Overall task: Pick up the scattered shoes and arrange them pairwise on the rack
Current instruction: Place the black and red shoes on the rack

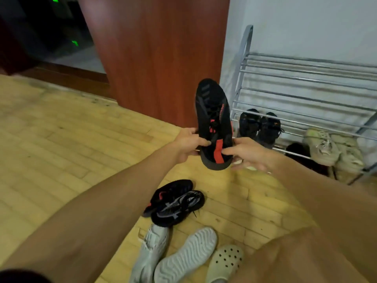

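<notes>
A black sneaker with red accents point(213, 119) is held in the air, toe pointing away, in front of the metal rack point(302, 78). My left hand point(188, 142) grips its heel from the left; my right hand point(248, 153) grips the heel from the right. On the floor below lie its black and red mate point(169, 193), partly under a black and grey sneaker point(179, 208). Nearer me are a white sneaker point(150, 252), a white shoe sole-up point(185, 256) and a pale perforated clog point(225, 262). The rack's low tier carries a black pair point(259, 125) and a beige pair point(334, 150).
A reddish wooden door panel point(155, 54) stands just left of the rack, against a white wall point(306, 23). A dark doorway point(44, 27) opens at the far left. The floor is light wooden parquet point(61, 139). The rack's upper tiers hold nothing visible.
</notes>
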{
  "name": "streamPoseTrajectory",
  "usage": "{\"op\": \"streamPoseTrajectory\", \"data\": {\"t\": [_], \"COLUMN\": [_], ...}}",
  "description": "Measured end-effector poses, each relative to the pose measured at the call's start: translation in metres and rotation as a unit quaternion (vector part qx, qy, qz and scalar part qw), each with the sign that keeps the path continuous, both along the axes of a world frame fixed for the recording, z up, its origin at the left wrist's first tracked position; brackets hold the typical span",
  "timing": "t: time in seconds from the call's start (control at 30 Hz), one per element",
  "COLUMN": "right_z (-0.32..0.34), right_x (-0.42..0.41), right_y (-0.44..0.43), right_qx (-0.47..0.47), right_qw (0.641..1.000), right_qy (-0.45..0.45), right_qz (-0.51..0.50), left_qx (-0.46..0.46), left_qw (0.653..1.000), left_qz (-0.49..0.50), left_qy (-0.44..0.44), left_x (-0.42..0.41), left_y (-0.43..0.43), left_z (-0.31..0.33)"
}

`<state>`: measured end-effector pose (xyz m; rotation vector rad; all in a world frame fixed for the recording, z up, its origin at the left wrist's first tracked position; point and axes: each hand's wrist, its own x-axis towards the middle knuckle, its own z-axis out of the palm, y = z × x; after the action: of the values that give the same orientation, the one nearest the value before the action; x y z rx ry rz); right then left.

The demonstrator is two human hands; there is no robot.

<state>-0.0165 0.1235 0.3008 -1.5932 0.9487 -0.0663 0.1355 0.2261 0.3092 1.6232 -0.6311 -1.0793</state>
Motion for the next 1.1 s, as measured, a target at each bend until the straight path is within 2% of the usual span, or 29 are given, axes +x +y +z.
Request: {"op": "streamPoseTrajectory", "data": {"t": [0.13,0.3,0.4,0.47,0.57,0.63,0.73,0.77,0.83,0.93,1.1], "right_z": [-0.05,-0.11,-0.152,-0.183,-0.222,-0.248,-0.277,-0.285,-0.291,-0.293,-0.293], "right_x": [0.031,0.055,0.07,0.08,0.085,0.082,0.071,0.068,0.062,0.054,0.049], "right_y": [0.016,0.021,0.02,0.021,0.031,0.038,0.039,0.038,0.036,0.038,0.039], "right_qx": [0.076,0.092,0.116,0.152,0.206,0.234,0.241,0.233,0.207,0.198,0.234], "right_qw": [0.997,0.996,0.992,0.985,0.969,0.957,0.947,0.946,0.951,0.956,0.95], "right_qy": [0.007,0.018,0.041,0.051,0.08,0.115,0.163,0.171,0.181,0.191,0.172], "right_qz": [0.015,0.011,-0.028,-0.061,-0.111,-0.13,-0.139,-0.147,-0.144,-0.106,-0.118], "left_qx": [0.047,0.095,0.119,0.128,0.245,0.343,0.438,0.455,0.47,0.482,0.527], "left_qw": [0.999,0.992,0.991,0.99,0.957,0.917,0.861,0.85,0.851,0.86,0.823], "left_qz": [0.014,0.054,0.03,0.057,0.113,0.064,-0.012,-0.023,-0.017,0.058,0.115], "left_qy": [0.023,0.063,0.047,0.01,-0.102,-0.191,-0.258,-0.264,-0.234,-0.156,-0.178], "left_x": [0.032,0.049,0.066,0.081,0.103,0.116,0.13,0.132,0.132,0.127,0.131], "left_y": [0.012,0.025,0.035,0.046,0.064,0.076,0.087,0.087,0.086,0.081,0.081], "left_z": [-0.054,-0.123,-0.15,-0.17,-0.21,-0.238,-0.269,-0.276,-0.288,-0.304,-0.313]}}
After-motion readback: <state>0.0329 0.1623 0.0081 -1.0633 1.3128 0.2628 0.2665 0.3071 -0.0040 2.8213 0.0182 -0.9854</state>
